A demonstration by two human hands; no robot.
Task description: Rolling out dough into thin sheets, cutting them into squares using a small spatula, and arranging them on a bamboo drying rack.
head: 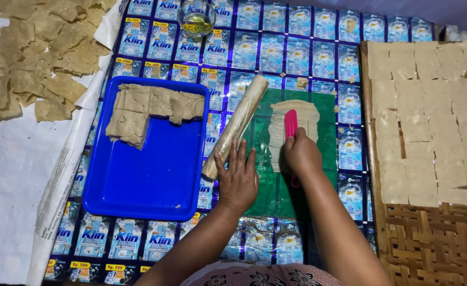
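Down on the green sheet [318, 182], the right hand [301, 153] is closed around a pink cutter [291, 127] lying on the flattened dough [307, 114]. Beside it, the left hand [238, 180] rests flat, fingers spread, touching the wooden rolling pin [235, 126] near the blue tray [148, 180].

Blue tray [138, 185] front half bare; rolling pin [236, 126] blocks left of green sheet [268, 196]; woven rack [429, 243] walls right.
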